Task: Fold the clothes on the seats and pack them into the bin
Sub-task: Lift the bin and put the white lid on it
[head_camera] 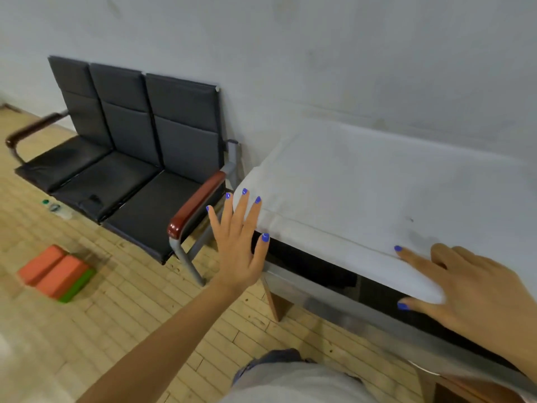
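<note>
Folding is under way: white garment point(377, 193) lies flat on the near bench point(334, 303), left hand point(238, 245) spread at its corner, right hand point(476, 283) pressing its front edge (no bin visible).

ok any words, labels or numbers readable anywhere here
None can be read.
The white cloth under both hands bears no print.
The bottle on the floor is too small and blurred to read.
The orange and green blocks show no legible text.
</note>
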The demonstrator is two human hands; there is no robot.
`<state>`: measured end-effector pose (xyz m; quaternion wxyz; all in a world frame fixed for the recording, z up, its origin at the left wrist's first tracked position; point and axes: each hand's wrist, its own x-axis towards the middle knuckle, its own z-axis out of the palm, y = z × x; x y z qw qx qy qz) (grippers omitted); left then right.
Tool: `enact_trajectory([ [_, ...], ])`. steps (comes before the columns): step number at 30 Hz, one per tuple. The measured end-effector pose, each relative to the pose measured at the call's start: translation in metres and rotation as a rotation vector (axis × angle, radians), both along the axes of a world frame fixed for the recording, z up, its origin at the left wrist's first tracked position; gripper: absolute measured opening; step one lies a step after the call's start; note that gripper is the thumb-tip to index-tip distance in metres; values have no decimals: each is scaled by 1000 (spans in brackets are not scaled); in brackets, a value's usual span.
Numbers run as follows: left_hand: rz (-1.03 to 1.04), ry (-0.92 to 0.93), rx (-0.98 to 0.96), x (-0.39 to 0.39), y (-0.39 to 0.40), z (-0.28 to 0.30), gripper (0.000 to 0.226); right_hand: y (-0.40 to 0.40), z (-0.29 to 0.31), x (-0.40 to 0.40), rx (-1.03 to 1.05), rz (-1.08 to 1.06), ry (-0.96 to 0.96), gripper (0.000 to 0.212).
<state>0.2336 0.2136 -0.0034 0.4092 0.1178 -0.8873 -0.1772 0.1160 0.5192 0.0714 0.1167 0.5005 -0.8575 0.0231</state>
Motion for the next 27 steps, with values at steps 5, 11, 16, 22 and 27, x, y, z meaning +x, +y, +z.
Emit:
enact_trajectory([
  [5, -75, 16, 9, -24, -6, 4, 52, -1, -7, 19, -40, -32, 39, 89],
  [11, -93, -19, 38, -33, -15, 4, 41, -6, -7, 27, -9, -148, 44, 90],
  [16, -213, -68, -106, -24, -29, -1, 38, 0, -20, 47, -33, -301, 81, 75],
  [22, -414, -213, -208, -9, -52, -8, 53, 0, -26, 70, 117, -476, -60, 69],
  [27, -492, -391, -259, -2, -62, -3, 50, -4, -32, 84, 127, -592, -163, 70],
])
